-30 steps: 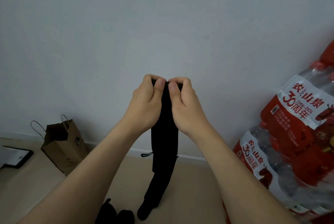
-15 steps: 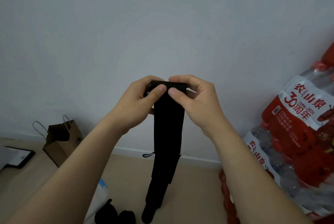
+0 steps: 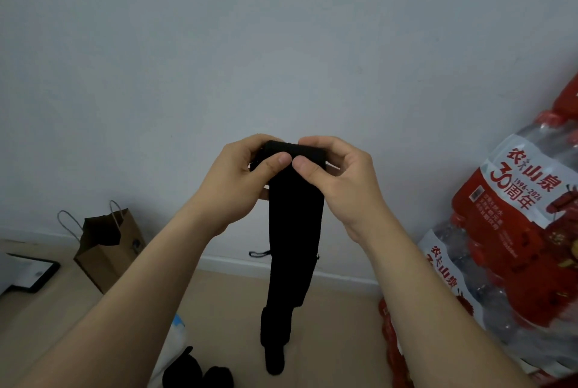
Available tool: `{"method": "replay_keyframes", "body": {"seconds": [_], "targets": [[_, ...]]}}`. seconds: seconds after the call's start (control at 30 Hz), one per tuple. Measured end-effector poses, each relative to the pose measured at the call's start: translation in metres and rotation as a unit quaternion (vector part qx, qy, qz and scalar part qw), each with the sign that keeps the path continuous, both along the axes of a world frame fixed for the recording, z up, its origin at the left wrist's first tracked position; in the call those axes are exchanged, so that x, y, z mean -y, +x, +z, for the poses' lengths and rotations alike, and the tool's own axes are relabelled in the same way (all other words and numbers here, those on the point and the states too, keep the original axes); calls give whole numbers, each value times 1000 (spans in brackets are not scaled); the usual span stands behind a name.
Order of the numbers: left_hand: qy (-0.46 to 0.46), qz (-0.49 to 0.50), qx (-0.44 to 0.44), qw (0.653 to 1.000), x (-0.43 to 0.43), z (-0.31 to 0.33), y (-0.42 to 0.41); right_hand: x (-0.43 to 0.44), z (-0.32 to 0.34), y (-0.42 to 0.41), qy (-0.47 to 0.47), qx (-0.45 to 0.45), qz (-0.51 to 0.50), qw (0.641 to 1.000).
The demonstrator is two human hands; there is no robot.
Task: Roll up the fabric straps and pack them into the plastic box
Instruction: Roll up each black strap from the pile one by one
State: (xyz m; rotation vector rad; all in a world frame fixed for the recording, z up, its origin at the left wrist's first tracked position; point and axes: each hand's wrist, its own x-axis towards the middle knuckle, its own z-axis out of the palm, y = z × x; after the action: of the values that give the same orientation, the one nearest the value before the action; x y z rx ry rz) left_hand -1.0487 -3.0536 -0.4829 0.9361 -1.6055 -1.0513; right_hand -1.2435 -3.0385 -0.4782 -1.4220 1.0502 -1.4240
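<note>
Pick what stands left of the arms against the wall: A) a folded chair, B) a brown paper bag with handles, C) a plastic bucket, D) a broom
B: a brown paper bag with loop handles stands on the floor by the wall, left of the left hand.

Both bare forearms raised and converging toward the middle, left hand (image 3: pixel 233 182) and right hand (image 3: pixel 339 179) side by side at chest height, thumbs nearly touching in front, fingers curled over behind, each pinching the top of the black strap (image 3: pixel 295 231).
</note>
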Motion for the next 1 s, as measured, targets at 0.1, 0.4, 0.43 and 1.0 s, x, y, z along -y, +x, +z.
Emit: {"method": "replay_keyframes", "body": {"seconds": [0.1, 0.4, 0.43, 1.0], "targets": [[-44, 13, -2, 999, 0, 1, -2, 1, 2, -4, -2, -28, 24, 999], [95, -30, 22, 995, -2, 1, -5, 4, -5, -4, -39, -69, 21, 997], [77, -13, 26, 997, -2, 0, -5, 3, -5, -3, -31, -60, 27, 997], [40, -28, -58, 997, -11, 4, -6, 0, 5, -13, 6, 7, 54, 999]]}}
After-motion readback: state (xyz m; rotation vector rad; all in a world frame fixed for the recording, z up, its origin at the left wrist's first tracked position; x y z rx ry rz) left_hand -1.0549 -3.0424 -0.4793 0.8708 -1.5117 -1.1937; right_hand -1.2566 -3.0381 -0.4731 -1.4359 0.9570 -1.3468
